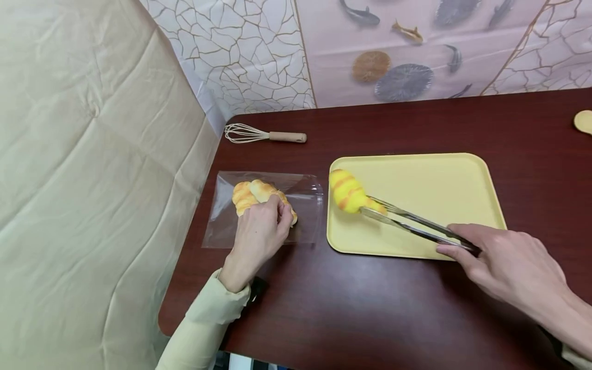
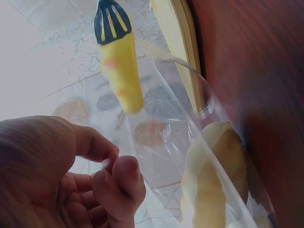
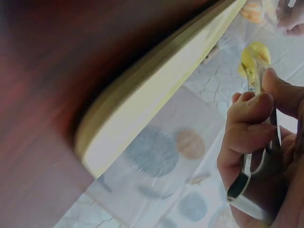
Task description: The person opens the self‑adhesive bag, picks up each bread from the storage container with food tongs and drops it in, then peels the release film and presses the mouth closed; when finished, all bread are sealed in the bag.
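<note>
Over a clear plastic bag (image 1: 309, 191) on the left, my left hand (image 1: 262, 226) has thumb and index finger pinched together on its film. Inside the bag lie bread rolls, a golden one (image 1: 242, 195) and a paler one (image 1: 261, 189), partly covered by that hand. My right hand (image 1: 513, 262) grips metal tongs (image 1: 423, 222) at their handle end. Between the tongs' tips is a yellow striped bread (image 1: 347, 190), held above the left end of the yellow tray (image 1: 444, 185). In the left wrist view a dark slotted tong tip (image 2: 112, 23) presses against the yellow bread (image 2: 122, 80).
A whisk (image 1: 265, 134) with a pale handle lies behind the bag. At the far right edge is part of a round, light wooden thing (image 1: 584, 122). Patterned cloth (image 1: 259, 56) hangs behind the dark red table (image 1: 351, 308), and a beige padded cover (image 1: 92, 180) stands left.
</note>
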`<state>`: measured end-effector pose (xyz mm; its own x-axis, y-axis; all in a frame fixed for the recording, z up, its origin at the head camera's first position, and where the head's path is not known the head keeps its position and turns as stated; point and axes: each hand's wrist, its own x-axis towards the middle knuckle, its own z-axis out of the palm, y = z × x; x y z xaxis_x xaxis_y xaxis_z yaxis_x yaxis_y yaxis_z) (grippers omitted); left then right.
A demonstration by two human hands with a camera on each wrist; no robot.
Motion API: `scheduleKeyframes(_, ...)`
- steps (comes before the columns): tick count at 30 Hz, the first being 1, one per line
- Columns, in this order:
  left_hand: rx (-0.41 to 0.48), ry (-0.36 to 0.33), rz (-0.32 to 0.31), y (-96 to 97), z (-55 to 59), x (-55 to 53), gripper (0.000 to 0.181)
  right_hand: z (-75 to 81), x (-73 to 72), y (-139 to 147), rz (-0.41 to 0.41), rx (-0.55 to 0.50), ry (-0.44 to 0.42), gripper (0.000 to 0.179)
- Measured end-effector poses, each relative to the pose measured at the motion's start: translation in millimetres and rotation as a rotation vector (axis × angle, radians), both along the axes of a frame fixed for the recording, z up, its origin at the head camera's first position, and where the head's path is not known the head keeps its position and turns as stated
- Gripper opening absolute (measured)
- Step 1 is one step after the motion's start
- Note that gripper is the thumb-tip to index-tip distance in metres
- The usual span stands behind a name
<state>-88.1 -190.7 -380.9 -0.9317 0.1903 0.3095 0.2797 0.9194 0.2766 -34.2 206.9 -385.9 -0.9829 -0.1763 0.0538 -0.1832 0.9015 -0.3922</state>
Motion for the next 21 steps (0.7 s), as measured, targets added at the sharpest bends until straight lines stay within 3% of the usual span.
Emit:
scheduleKeyframes(2,-0.001,-0.010,0.000,-0.6,0.0,0.2,0.024,1.0,-6.6,-7,0.054,0.017,0.037,0.020)
scheduleKeyframes(9,-0.002,-0.013,0.005,-2.8,0.7,-1.7,0.025,-0.1,-37.1,-28,0.307,0.052,0.336,0.021)
scheduleKeyframes(14,-0.016,-0.006,0.010,-2.5,1.3,-1.8,0.024,-0.4,-57.2,-42,0.422,0.049,0.384,0.025)
scheduleKeyframes(21,-0.025,0.022,0.005,-2.2,2.4,-0.6,0.021,-1.6,-77.5,-61,0.498,0.047,0.377,0.031)
